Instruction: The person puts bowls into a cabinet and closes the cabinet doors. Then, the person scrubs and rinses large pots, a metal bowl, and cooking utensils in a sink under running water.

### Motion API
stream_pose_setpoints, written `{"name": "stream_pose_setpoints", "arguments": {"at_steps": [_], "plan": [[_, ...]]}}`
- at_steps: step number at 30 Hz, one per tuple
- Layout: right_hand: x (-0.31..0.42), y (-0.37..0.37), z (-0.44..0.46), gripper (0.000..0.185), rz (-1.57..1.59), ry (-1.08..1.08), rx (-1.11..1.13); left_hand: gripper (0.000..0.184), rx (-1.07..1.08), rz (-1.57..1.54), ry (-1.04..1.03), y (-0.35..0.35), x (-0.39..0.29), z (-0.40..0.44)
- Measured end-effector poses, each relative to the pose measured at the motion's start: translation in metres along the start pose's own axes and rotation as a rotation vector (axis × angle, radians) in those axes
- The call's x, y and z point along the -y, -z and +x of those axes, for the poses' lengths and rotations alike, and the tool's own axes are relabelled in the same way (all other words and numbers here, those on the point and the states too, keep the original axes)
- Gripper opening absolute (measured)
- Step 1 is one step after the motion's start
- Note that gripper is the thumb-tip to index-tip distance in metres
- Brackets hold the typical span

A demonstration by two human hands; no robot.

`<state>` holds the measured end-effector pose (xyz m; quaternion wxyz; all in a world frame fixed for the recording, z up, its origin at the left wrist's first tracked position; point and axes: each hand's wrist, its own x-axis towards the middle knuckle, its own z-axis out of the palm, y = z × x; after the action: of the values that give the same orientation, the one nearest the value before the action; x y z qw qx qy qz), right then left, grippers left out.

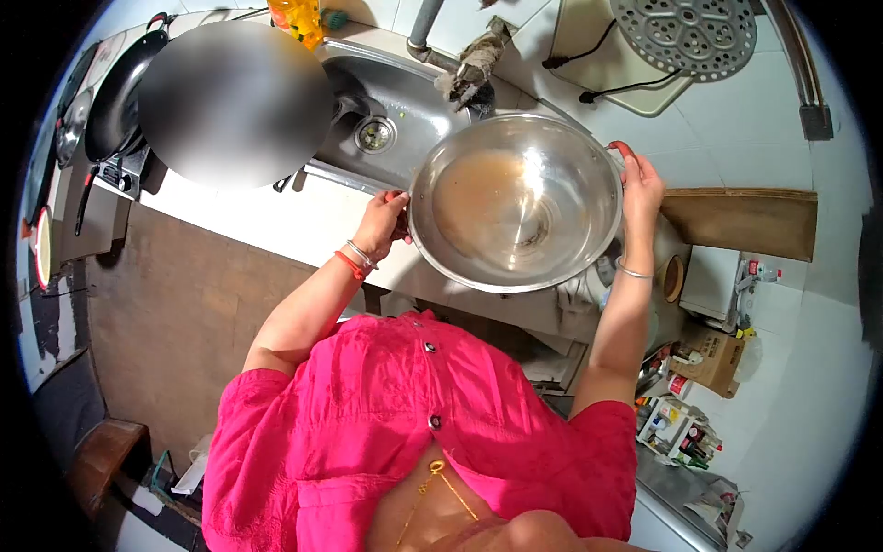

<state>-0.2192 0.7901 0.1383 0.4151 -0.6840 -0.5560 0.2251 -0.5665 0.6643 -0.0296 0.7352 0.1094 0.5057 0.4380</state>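
Observation:
A wide, shiny metal basin (570,239) is held up in front of me, just right of the sink. Brownish water covers part of its bottom. My left hand (379,226) grips the basin on its left side, thumb at the rim and fingers underneath. On the opposite side, my right hand (641,184) is closed around the red-covered handle (622,149). The steel sink (405,87) lies beyond the basin, with small scraps around its drain strainer (374,135).
A wok (120,101) stands on a stove at the left. A blurred round patch hides part of the counter (303,216). A yellow-orange bottle (296,20) stands behind the sink. A perforated metal rack (685,32) and a cloth (478,60) are at the back.

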Motion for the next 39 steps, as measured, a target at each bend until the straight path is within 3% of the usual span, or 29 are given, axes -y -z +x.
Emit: {"name": "stream_pose_setpoints", "arguments": {"at_steps": [5,16,23,26,33,36,39], "plan": [[0.006,-0.021,0.027,0.023,-0.157,0.078,0.119,0.019,0.036,-0.065,0.144,0.010,0.011,0.013],[0.049,-0.088,0.066,0.021,-0.430,-0.002,0.297,0.022,0.037,-0.166,0.296,0.032,0.000,0.027],[0.055,-0.121,0.089,0.025,-0.721,0.146,0.326,0.026,0.057,-0.288,0.373,0.049,0.018,0.049],[0.072,-0.136,0.091,0.025,-0.767,0.044,0.374,0.026,0.101,-0.326,0.405,0.054,0.018,0.050],[0.075,-0.163,0.126,0.025,-1.029,0.256,0.375,0.029,0.168,-0.420,0.498,0.052,0.022,0.053],[0.122,-0.181,0.112,0.031,-1.195,0.118,0.445,0.026,0.210,-0.516,0.524,0.051,0.032,0.056],[0.139,-0.195,0.108,0.034,-1.295,0.134,0.414,0.025,0.231,-0.563,0.550,0.050,0.043,0.061]]}}
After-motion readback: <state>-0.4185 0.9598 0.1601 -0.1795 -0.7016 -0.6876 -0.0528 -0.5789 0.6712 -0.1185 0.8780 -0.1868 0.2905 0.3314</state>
